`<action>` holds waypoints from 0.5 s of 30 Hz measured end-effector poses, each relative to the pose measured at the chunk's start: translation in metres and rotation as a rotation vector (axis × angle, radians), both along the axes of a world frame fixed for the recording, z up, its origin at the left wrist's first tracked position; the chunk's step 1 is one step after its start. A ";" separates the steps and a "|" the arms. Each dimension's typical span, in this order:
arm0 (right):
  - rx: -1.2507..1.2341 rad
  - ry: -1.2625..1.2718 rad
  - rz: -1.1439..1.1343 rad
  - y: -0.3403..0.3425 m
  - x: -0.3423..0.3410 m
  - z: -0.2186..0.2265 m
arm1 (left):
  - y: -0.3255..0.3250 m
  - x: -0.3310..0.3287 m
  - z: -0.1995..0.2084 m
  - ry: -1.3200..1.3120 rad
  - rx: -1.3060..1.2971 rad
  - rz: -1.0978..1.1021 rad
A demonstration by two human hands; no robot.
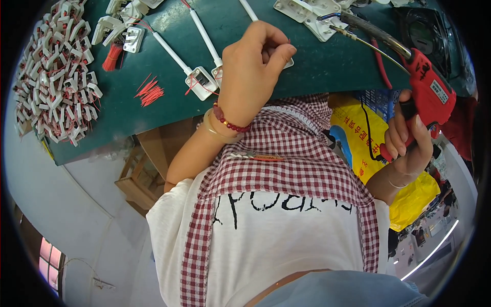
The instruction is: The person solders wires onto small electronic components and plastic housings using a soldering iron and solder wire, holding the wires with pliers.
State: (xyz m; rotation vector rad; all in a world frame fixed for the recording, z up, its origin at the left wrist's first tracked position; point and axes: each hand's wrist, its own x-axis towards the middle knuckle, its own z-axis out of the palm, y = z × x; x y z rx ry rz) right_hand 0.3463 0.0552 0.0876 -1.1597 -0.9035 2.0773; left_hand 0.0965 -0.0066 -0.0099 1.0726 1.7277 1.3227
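My left hand (258, 64) is over the green table with its fingers curled and thumb against the forefinger; what it pinches is hidden or too small to make out. A white plastic housing (289, 63) peeks out beneath it, and a white tube (248, 9) runs from behind the hand toward the far edge. Off to the right, my right hand (406, 135) grips a red soldering gun (432, 87) by its handle. Its metal barrel (376, 35) and a thin solder feed tube (371, 47) point left over the table. Left of my left hand lies another housing (201, 83) with red wires and a white tube.
A large heap of small white parts with red wires (56, 71) covers the table's left end. Short red wires (150, 92) lie nearby, beside a red wire bundle (112, 56). White housings (312, 20) sit at the far right. Below the table's edge hangs a yellow bag (358, 128).
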 end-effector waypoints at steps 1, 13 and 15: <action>-0.001 -0.001 0.000 0.001 0.000 0.000 | -0.001 0.000 0.000 0.042 -0.012 -0.037; 0.003 -0.146 0.079 0.009 -0.012 0.003 | -0.005 -0.004 -0.001 0.405 0.119 0.024; -0.011 -0.202 0.099 0.010 -0.014 0.005 | -0.004 -0.002 0.002 0.289 0.051 0.055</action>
